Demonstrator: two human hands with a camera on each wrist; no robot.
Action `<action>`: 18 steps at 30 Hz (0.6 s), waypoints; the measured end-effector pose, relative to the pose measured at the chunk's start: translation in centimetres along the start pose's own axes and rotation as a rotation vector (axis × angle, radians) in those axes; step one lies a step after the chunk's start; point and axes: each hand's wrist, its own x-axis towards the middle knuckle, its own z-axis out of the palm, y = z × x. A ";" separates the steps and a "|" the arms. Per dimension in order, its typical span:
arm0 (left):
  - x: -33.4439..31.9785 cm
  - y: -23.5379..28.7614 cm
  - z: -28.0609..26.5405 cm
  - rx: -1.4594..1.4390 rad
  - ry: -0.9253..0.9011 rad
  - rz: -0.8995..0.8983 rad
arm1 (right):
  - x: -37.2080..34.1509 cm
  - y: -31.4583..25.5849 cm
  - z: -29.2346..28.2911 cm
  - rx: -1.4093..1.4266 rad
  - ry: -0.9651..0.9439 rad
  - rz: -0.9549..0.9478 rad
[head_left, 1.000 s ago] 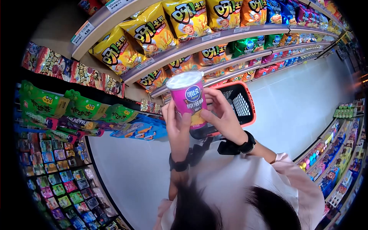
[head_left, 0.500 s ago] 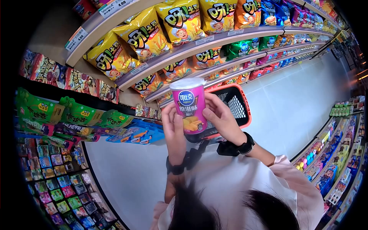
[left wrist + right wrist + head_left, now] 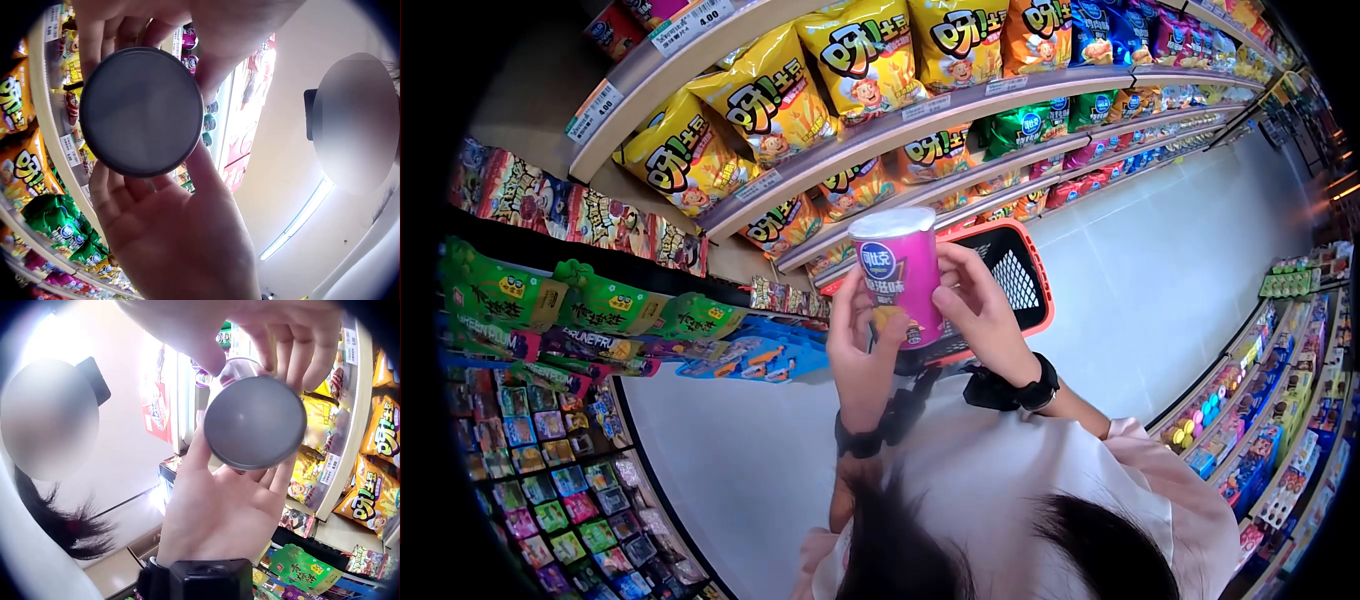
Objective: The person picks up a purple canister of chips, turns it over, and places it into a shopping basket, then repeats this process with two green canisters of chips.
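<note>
Between both hands stands a magenta can of potato chips (image 3: 918,275), held nearly upright, its pale lid on top. The left hand (image 3: 864,350) grips the can's left side, its thumb across the lower front. On the other side, the right hand (image 3: 985,310) holds the can with thumb in front and fingers behind. In the left wrist view, the can's round grey base (image 3: 142,112) faces the camera with fingers around it. The right wrist view shows the same base (image 3: 255,423), tilted, with hands above and below it.
Shelves ahead carry yellow chip bags (image 3: 860,62) and green ones (image 3: 1022,130). A shopping basket (image 3: 1048,310) with an orange-red rim is beyond the right hand. Green snack packs (image 3: 605,295) hang at left, and another stocked shelf (image 3: 1260,440) runs along the right.
The can has turned in the hands, so its logo and lettering now face further left. It is also slightly lower in view than a second ago. The surroundings have shifted slightly left.
</note>
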 end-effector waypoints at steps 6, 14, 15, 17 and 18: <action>-0.4 -0.1 -0.5 -0.188 0.045 -0.126 | -0.4 0.4 -0.2 0.133 -0.081 0.125; -0.1 -1.4 -1.7 -0.047 -0.011 -0.145 | -0.4 1.3 -0.8 0.143 -0.050 0.146; 0.1 -1.3 -2.0 -0.011 -0.036 -0.173 | -0.4 1.4 -0.7 0.146 -0.041 0.141; 0.1 -1.6 -2.3 0.025 -0.066 -0.197 | -0.3 1.5 -0.7 0.080 -0.037 0.110; 0.1 -1.7 -2.4 0.043 -0.080 -0.208 | -0.3 1.4 -0.7 0.012 -0.043 0.085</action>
